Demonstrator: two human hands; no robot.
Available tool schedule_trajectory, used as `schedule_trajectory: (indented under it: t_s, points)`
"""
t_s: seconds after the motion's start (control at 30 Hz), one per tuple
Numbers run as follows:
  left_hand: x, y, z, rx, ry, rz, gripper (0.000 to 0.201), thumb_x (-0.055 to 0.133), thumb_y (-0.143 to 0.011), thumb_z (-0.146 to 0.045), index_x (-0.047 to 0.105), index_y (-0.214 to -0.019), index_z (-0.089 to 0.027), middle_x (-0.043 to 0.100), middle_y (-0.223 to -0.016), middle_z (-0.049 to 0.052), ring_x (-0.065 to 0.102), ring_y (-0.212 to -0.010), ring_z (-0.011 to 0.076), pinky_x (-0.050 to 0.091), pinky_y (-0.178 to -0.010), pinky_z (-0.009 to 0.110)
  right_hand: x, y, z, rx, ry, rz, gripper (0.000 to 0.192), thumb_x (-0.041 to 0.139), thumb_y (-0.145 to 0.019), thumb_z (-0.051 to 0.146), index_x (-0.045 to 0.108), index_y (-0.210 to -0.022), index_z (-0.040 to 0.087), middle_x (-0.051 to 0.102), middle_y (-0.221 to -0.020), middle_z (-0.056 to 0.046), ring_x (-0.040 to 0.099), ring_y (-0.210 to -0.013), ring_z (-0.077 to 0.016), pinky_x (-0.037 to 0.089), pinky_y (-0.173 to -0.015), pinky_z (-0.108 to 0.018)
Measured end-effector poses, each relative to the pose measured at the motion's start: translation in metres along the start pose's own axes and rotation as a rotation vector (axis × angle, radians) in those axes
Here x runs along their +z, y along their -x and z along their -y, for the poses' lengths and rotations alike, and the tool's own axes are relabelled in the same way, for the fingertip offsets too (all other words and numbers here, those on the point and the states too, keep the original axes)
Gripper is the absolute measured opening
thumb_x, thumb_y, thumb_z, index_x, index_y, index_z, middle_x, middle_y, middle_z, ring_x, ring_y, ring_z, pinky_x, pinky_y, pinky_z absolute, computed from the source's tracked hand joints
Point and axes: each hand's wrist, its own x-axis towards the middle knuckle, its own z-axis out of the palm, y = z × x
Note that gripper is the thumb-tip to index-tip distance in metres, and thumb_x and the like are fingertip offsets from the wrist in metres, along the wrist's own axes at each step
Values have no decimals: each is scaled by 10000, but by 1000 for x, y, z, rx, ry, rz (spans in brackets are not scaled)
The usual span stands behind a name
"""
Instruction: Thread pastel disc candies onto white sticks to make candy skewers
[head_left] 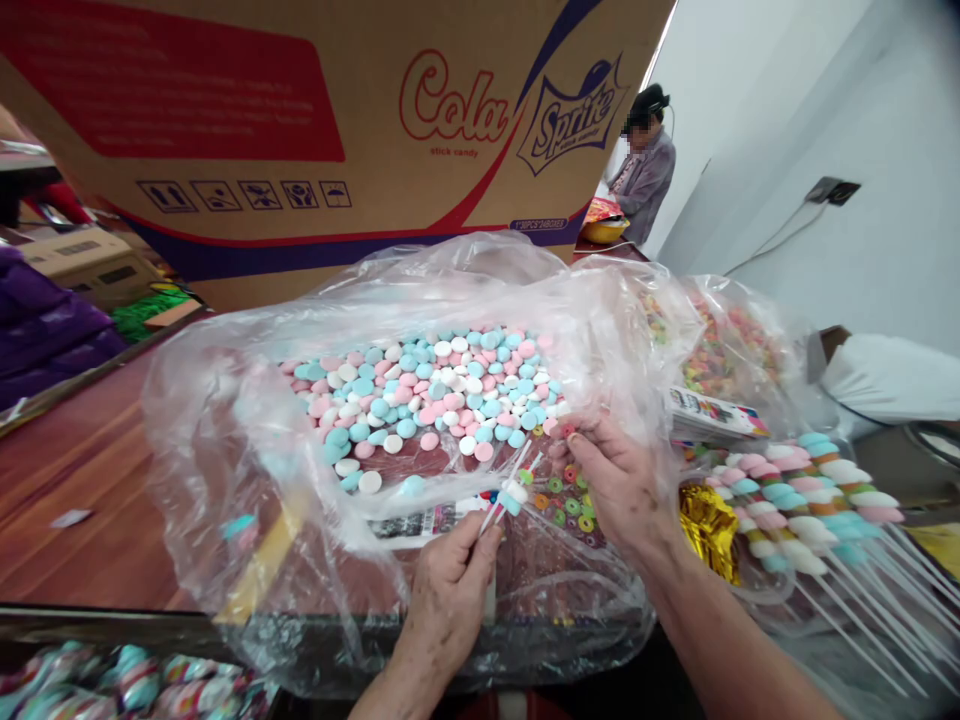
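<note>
My left hand [452,578] is closed around thin white candy sticks [534,464], which slant up and to the right. Pale blue and white candies [513,496] are threaded on them just above my fingers. With thumb and fingers pressed together, my right hand [616,472] pinches a small reddish ring candy [568,431]. Loose green and orange ring candies [572,506] lie below its fingertips. Behind both hands, a spread of pink, blue and white round candies [431,385] rests inside a clear plastic bag [217,420].
A large cardboard carton [247,110] stands behind the bag. To the right are finished candy skewers [795,500], gold twist ties [709,530] and a bag of colourful rings [742,335]. Wrapped candies [127,680] fill a box at lower left. Another person [649,180] works in the background.
</note>
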Motion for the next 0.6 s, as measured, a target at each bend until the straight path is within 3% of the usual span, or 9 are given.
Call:
schedule_trajectory:
  t_s: [0.07, 0.17, 0.47, 0.6]
  points:
    - [0, 0, -1, -5, 7, -16, 297, 513, -905, -396, 635, -728, -191, 432, -535, -63, 419, -533, 132, 301, -541, 226, 0, 0, 2, 131, -264, -8, 132, 669, -810, 314, 669, -898, 216, 657, -871, -24, 588, -707, -138, 486, -620, -263]
    - [1, 0, -2, -17, 28, -42, 297, 517, -894, -404, 647, -726, -196, 433, -533, -63, 412, -527, 133, 304, -541, 226, 0, 1, 6, 231, -445, 28, 158, 739, -754, 296, 690, -866, 195, 669, -866, -32, 592, -702, -125, 483, -609, -243]
    - [1, 0, 1, -49, 22, -62, 330, 535, -871, -476, 661, -737, -202, 416, -543, -63, 400, -536, 137, 313, -536, 223, 6, 8, 8, 288, -512, 48, 182, 780, -717, 314, 692, -795, 176, 680, -779, -22, 577, -633, -106, 464, -573, -222]
    - [-3, -5, 13, -40, -52, -81, 352, 557, -845, -529, 699, -793, -211, 495, -551, -48, 478, -561, 159, 378, -551, 223, 8, 12, 14, 243, -451, 55, 197, 759, -729, 350, 684, -779, 175, 653, -708, -2, 539, -573, -94, 431, -519, -205]
